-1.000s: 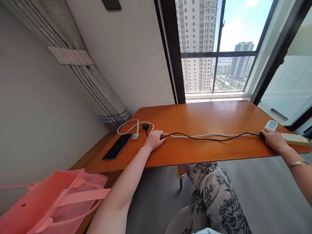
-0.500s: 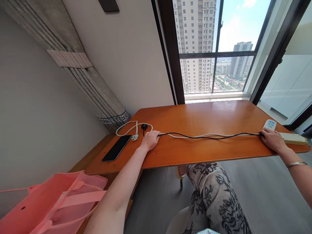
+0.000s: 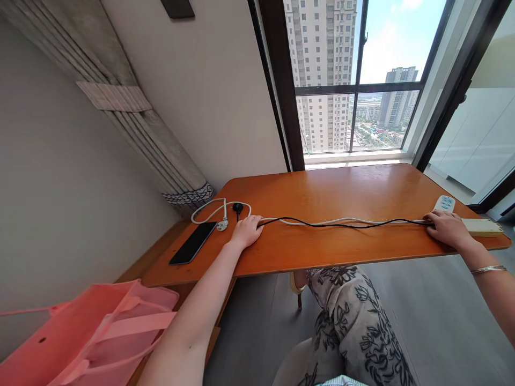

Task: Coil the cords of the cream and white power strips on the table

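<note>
A white cord (image 3: 346, 220) and a black cord (image 3: 372, 227) run side by side across the brown table (image 3: 322, 249), nearly straight between my hands. My left hand (image 3: 247, 231) is closed over both near the plug end, its palm low against the tabletop. My right hand (image 3: 446, 229) grips them at the other end, fingers curled down. Beside it lie a long white power strip (image 3: 483, 227) and a smaller white socket block (image 3: 444, 203), partly hidden by the hand. Beyond my left hand rest a white plug (image 3: 222, 224) and a black plug (image 3: 237, 208).
A black phone (image 3: 193, 244) lies on the table left of my left hand. A pink bag (image 3: 92, 332) stands at the lower left. A gathered curtain (image 3: 161, 145) hangs by the wall, and a window (image 3: 354, 123) is behind the table.
My right hand has shifted very slightly left along the cords. My left hand stays almost where it was, still holding the cords. The view has moved a little.
</note>
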Demonstrator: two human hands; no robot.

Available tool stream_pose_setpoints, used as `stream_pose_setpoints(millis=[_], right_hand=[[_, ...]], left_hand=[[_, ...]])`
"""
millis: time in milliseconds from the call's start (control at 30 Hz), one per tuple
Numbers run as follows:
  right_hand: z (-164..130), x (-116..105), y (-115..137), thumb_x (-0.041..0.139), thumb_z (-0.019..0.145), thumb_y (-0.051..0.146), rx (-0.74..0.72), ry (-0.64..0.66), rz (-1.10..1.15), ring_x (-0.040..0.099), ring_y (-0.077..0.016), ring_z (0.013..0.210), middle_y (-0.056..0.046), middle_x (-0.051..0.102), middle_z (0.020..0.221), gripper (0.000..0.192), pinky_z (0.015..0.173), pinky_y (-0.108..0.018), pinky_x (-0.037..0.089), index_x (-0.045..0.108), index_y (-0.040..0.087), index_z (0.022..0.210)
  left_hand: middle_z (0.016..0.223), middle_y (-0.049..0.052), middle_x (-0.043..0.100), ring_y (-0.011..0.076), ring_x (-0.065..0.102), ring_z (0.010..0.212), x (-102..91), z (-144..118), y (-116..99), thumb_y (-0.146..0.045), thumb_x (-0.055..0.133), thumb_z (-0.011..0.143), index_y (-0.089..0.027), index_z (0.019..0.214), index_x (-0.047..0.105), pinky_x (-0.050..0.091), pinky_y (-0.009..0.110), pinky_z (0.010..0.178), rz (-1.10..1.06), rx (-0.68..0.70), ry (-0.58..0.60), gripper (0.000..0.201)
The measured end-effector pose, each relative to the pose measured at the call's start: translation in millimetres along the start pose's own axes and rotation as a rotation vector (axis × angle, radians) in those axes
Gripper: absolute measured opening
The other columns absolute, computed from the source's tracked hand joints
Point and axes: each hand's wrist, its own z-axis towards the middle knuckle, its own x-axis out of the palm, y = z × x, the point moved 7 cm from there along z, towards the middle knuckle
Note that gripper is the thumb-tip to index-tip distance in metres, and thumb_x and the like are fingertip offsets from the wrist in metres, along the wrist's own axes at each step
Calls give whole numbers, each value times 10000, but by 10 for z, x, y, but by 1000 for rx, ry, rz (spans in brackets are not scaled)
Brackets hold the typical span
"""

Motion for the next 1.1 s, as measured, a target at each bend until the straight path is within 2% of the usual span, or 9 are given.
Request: stream_pose_setpoints(millis=[100,200,300,433,500,567,733,867,1100], right_hand=[[10,-39,160,535,813,330,-59,-16,80,645,-332,1102,-134,682,1248,472,930,-454,496,667,191,1245],[28,-54,418,525,828,326,-110,-39,115,628,-316,1173,-136,638,1351,586,989,-431,484,558,172,1393],[62,-37,716,502,864,305,-122,-61,132,595,-316,1239,-150,623,1376,590,1060,-444,443,512,138,1431],[111,20,1007,450,915,259,-90,-93,211,627,-300,1168,-173,664,1273,473,1012,-416,470,569,121,1352],[122,31,1060,436,928,251,-68,-130,250,631,-290,1138,-170,666,1238,416,984,-397,479,603,128,1289],[120,31,1070,428,941,260,-58,-158,282,627,-289,1120,-163,667,1210,379,970,-395,476,623,136,1242],[97,-3,1064,442,927,266,-63,-142,305,608,-302,1102,-159,672,1145,355,947,-399,449,637,139,1196],[82,-51,1074,529,845,285,-52,-124,321,612,-313,1055,-162,665,1123,397,916,-405,446,638,130,1194],[81,-110,1089,522,860,294,-77,-144,334,610,-302,1042,-157,670,1099,360,916,-398,446,657,133,1152]], left_hand=[[1495,170,507,324,470,1384,-22,-7,-131,-373,498,858,-147,1440,445,301,519,1179,-33,35,-26,627],[1609,192,339,339,349,1476,-99,-40,-476,-366,596,790,-145,1540,306,118,580,1237,-40,142,-110,834],[1615,182,332,327,339,1484,-172,-92,-994,-390,618,813,-179,1530,342,89,576,1245,-92,307,-177,796],[1590,156,392,290,374,1468,-191,-146,-1650,-400,582,890,-209,1512,388,139,543,1251,-186,457,-212,678],[1572,146,425,277,381,1465,-147,-162,-1899,-418,563,912,-207,1499,406,151,538,1249,-220,502,-198,643],[1539,142,473,270,412,1445,-86,-164,-2062,-431,540,931,-193,1482,429,168,537,1246,-251,509,-170,610],[1373,115,629,264,555,1296,-39,-147,-2157,-392,541,940,-193,1381,536,289,512,1197,-335,479,-154,484],[1200,127,689,271,622,1133,-88,-151,-2097,-321,554,930,-172,1259,629,460,433,1026,-370,443,-184,369],[1012,118,697,256,638,979,-125,-193,-2142,-352,482,976,-183,1064,695,475,394,903,-325,415,-184,286]])
